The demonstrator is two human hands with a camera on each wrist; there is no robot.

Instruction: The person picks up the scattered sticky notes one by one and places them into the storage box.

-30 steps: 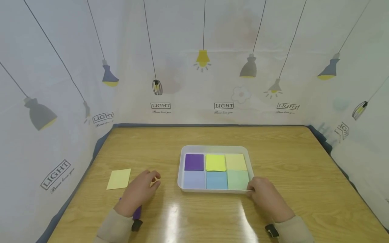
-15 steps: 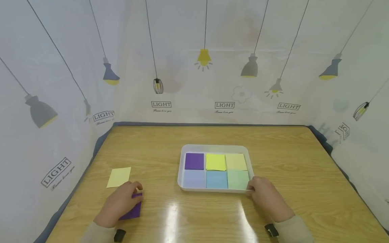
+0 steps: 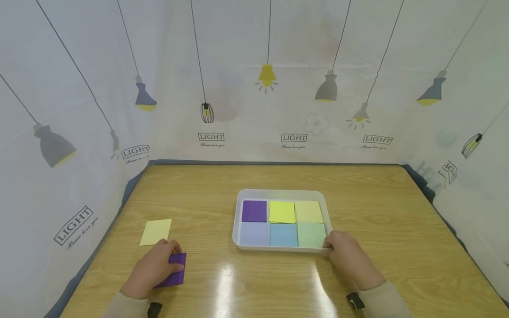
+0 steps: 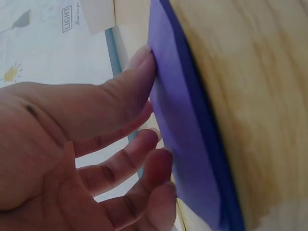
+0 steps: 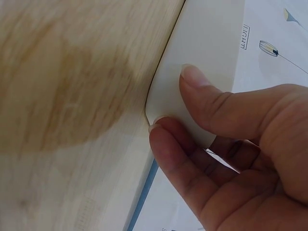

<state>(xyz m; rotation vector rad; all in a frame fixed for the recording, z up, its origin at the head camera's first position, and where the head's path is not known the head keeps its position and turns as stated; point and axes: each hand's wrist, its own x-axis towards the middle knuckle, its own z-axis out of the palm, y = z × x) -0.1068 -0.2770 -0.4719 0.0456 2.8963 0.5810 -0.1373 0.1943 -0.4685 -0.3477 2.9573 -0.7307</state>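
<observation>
A stack of purple sticky notes (image 3: 177, 273) lies on the table at the left. Over its far left part is my left hand (image 3: 149, 268), thumb and curled fingers on the stack; the left wrist view shows the thumb tip at its edge and the other fingertips beside it. My right hand (image 3: 350, 254) pinches the near right corner of a white tray (image 3: 278, 249) between thumb and fingers. In the tray sit two rows of square sticky notes: purple (image 3: 254, 211), bright yellow (image 3: 282, 212) and cream (image 3: 309, 212) behind; lavender (image 3: 254, 234), blue (image 3: 283, 234) and green (image 3: 311, 234) in front.
A pale yellow sticky note (image 3: 156, 231) lies just beyond my left hand. The wooden table (image 3: 199, 185) is bordered at the back and sides by a white cloth (image 3: 246, 115) printed with lamps.
My left hand has moved left and toward me from beside the pale yellow note, its thumb and fingers coming onto the purple sticky notes. My right hand stays on the tray corner.
</observation>
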